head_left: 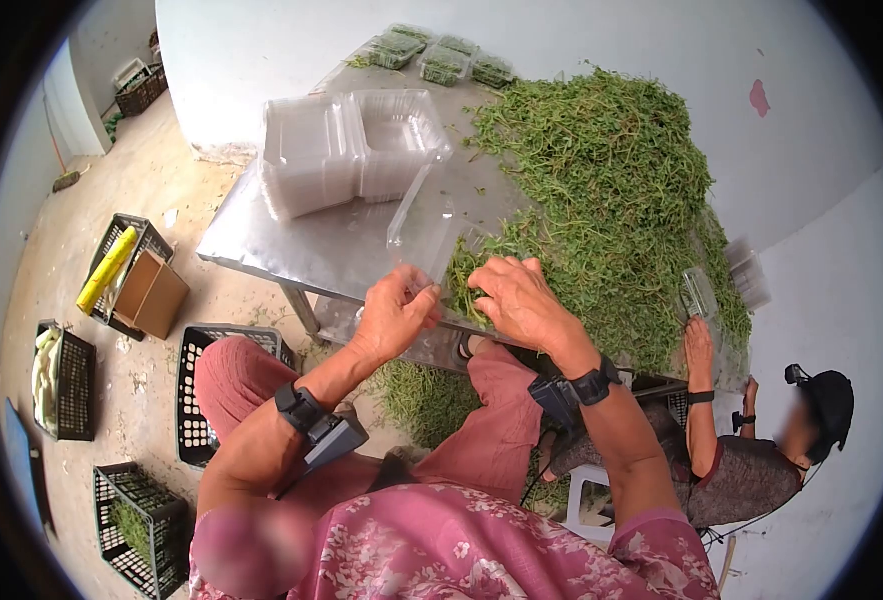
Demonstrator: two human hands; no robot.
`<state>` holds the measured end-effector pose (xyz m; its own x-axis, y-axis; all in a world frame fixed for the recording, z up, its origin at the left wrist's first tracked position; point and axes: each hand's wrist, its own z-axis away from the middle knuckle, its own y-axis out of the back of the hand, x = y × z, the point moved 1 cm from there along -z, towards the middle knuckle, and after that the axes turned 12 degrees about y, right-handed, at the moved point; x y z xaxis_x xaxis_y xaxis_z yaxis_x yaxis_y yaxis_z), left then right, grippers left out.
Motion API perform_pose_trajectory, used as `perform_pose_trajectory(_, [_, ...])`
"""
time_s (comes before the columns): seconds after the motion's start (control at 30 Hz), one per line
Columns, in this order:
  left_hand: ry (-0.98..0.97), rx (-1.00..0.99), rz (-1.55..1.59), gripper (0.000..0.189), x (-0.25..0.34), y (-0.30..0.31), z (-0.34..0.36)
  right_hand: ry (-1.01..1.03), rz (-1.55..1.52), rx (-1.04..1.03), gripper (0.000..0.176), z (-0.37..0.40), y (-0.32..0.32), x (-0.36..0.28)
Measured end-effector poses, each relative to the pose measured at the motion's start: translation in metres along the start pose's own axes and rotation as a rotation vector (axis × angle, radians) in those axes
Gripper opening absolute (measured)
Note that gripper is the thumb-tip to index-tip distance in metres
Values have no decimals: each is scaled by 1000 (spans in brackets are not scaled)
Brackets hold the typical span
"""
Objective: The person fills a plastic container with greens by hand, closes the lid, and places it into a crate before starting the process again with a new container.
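Observation:
My left hand (399, 308) is closed at the near edge of the table, its fingers pinching the rim of an open clear plastic clamshell box (421, 235). Part of the box is hard to make out against the metal. Leafy green stems (464, 262) lie in the box between my two hands. My right hand (523, 300) is curled over these greens, with its fingertips among the stems. Just beyond it rises a large heap of the same greens (601, 170). A tall stack of empty clamshell boxes (316, 155) stands to the left on the table.
Several filled boxes (443, 62) sit at the metal table's (261, 225) far end. On the right, a co-worker (741, 470) holds another clear box (698, 295). Black crates (66, 385) and a cardboard box (151, 293) stand on the floor; greens (426, 400) lie beneath the table.

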<state>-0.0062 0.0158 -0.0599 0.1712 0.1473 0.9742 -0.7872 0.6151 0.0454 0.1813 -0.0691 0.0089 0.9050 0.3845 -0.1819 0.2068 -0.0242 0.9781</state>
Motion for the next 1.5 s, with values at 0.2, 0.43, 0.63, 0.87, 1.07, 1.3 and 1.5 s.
perform_pose_trajectory(0.2, [-13, -5, -1, 22, -2, 1, -1, -67, -58, -45, 29, -1, -1, 0])
perform_pose_trajectory(0.43, [-17, -4, -7, 21, -1, 0, -1, -35, -122, 59, 35, 2, -8, 3])
perform_pose_trajectory(0.63, [-20, -5, -23, 21, -2, 0, -2, -71, -123, -19, 31, 1, -7, 4])
perform_pose_trajectory(0.87, [-22, -10, -1, 21, -2, 0, -2, -70, -113, -22, 30, 1, -8, 4])
perform_pose_trajectory(1.07, [-15, -17, 3, 20, -2, 0, -1, -58, -115, -14, 29, 2, -11, 5])
perform_pose_trajectory(1.3, [-19, -17, 3, 22, -2, 1, 1, -47, -107, 32, 28, 4, -12, 4])
perform_pose_trajectory(1.5, [-38, -3, -73, 25, -9, 2, -3, -51, -105, 36, 28, 4, -10, 2])
